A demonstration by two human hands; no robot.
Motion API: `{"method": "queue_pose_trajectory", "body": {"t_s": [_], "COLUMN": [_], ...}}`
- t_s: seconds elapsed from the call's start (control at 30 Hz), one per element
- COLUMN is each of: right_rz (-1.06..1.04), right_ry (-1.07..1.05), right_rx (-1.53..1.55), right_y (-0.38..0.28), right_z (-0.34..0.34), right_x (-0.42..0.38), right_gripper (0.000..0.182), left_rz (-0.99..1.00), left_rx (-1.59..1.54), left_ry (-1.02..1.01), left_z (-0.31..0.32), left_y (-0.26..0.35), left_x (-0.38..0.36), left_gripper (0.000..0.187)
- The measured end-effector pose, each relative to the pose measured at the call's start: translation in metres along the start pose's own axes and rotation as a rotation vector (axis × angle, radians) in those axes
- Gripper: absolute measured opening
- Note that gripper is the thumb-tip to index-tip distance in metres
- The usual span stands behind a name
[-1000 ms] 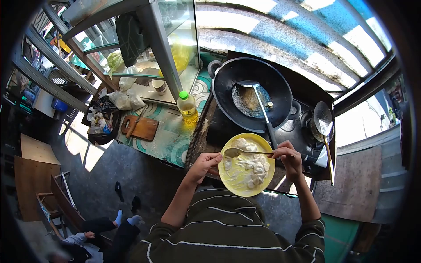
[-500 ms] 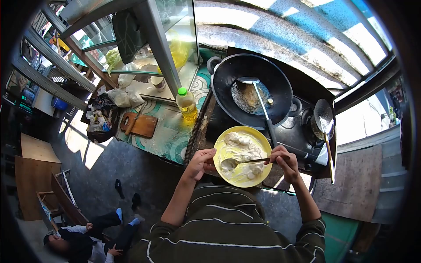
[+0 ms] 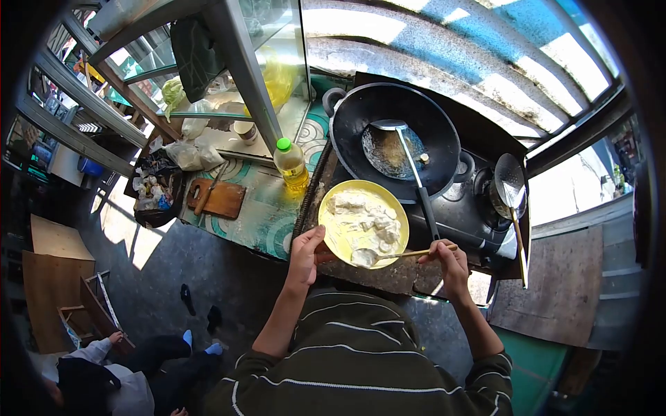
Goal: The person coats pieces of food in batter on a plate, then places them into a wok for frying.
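From the head view, the person's left hand (image 3: 305, 256) is gripping a yellow plate (image 3: 334, 239) by its left edge, the thumb pressing on the rim and the fingers curling beneath. The right hand (image 3: 446, 261) is closing its grip around the handle of a spoon (image 3: 395, 256), whose bowl is lying over the plate's near side. The plate is sitting in front of the person's body, just below the wok (image 3: 354, 118), and is carrying pale, wet, batter-like food (image 3: 381, 225) heaped toward its far and right sides.

The plate is looking light and fairly stiff, though its off-centre load is probably making it prone to tipping; the rim is offering the best hold, with fingers supporting from below. The food is seeming soft, sticky and slippery, better scooped than pinched. The spoon is appearing light and rigid, its handle giving a clean place to grasp.

A spatula (image 3: 409, 156) is resting in the wok, its dark handle ending close to the right hand; whether they are touching, I cannot tell. A bottle of yellow liquid (image 3: 291, 166) and a cutting board (image 3: 225, 200) are standing and lying on the patterned surface (image 3: 257, 225) to the left.
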State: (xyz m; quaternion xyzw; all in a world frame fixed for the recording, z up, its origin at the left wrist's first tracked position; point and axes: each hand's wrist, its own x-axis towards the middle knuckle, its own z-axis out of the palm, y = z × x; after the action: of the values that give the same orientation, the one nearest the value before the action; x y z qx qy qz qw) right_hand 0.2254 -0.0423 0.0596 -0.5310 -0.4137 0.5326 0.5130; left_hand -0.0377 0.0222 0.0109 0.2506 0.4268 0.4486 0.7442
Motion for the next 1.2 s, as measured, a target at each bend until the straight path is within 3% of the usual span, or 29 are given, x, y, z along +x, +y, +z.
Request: {"method": "queue_pose_trajectory", "body": {"t_s": [0.37, 0.67, 0.8, 0.9, 1.03, 1.1, 1.2], "right_rz": [0.208, -0.002, -0.194, -0.471, -0.625, -0.791, -0.779], "right_ry": [0.037, 0.118, 0.192, 0.340, 0.430, 0.513, 0.505], "right_rx": [0.179, 0.236, 0.119, -0.091, -0.293, -0.739, -0.910], "right_y": [0.015, -0.006, -0.019, -0.025, -0.033, -0.026, -0.010], "right_z": [0.004, 0.014, 0.010, -0.001, -0.005, -0.018, -0.036], "right_x": [0.018, 0.019, 0.032, 0.056, 0.100, 0.123, 0.149], "right_gripper": [0.021, 0.022, 0.022, 0.023, 0.022, 0.020, 0.016], "left_rz": [0.067, 0.088, 0.092, 0.095, 0.099, 0.110, 0.115], "left_rx": [0.076, 0.024, 0.003, -0.013, -0.008, -0.011, -0.014], "left_ry": [0.044, -0.008, -0.016, -0.021, -0.025, -0.025, -0.020], "left_z": [0.003, 0.002, -0.004, -0.008, -0.012, -0.015, -0.021], "left_y": [-0.002, 0.003, 0.003, 0.004, 0.008, 0.008, 0.007], "left_x": [-0.004, -0.010, -0.009, -0.010, -0.015, -0.017, -0.018], "left_gripper": [0.028, 0.027, 0.028, 0.028, 0.029, 0.029, 0.029]}}
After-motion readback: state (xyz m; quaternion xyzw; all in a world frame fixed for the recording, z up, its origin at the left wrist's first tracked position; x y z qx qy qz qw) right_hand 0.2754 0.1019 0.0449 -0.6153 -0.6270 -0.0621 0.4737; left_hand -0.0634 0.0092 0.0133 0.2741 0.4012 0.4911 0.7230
